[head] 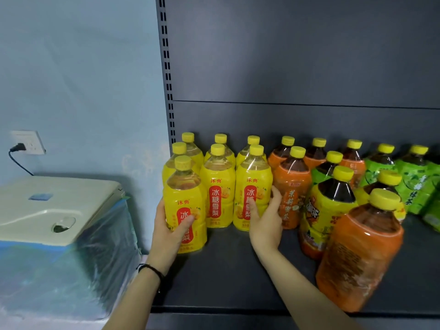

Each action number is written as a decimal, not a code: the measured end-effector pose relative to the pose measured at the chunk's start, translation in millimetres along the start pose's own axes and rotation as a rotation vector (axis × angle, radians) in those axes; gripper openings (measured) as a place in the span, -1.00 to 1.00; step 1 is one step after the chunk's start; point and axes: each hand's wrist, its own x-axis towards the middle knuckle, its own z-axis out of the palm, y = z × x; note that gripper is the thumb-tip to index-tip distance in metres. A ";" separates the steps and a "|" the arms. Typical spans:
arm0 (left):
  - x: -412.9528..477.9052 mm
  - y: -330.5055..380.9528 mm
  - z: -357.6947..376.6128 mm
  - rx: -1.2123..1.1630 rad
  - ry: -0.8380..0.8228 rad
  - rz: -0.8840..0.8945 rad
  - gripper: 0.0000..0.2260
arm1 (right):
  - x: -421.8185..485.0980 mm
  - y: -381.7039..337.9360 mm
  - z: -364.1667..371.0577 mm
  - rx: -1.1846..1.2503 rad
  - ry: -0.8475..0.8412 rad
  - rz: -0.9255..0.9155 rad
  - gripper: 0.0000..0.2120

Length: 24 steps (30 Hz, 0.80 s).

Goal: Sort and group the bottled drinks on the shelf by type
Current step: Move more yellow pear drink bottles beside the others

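Several yellow-label pear drink bottles stand grouped at the left end of the dark shelf [228, 277]. My left hand [170, 231] wraps the front-left yellow bottle [184, 201], which stands near the shelf's front. My right hand [265, 219] grips the front-right yellow bottle [252, 186], thumb across its label and fingers around its right side. Orange-label tea bottles [294, 186] stand just right of it. A yellow-and-red label dark tea bottle [327, 208] and a large orange bottle [362, 253] stand nearer the front right. Green-label tea bottles [415, 179] fill the far right.
The shelf's grey back panel [297, 67] and slotted upright [167, 75] rise behind the bottles. To the left, a cream-lidded appliance [54, 206] wrapped in plastic film stands against the blue wall, with a plugged wall socket [28, 142] above it.
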 end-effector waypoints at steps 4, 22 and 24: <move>-1.6 7.6 -4.1 0.015 -0.050 -0.017 -0.23 | -5.5 -8.2 -8.4 0.098 -0.003 0.020 -0.43; -32.7 26.7 -23.0 0.362 0.018 -0.091 -0.55 | -64.3 -4.4 -96.5 0.052 -0.361 0.003 -0.82; -48.2 17.7 -29.9 0.436 0.108 -0.136 -0.74 | -90.9 0.6 -120.7 0.100 -0.223 -0.038 -0.81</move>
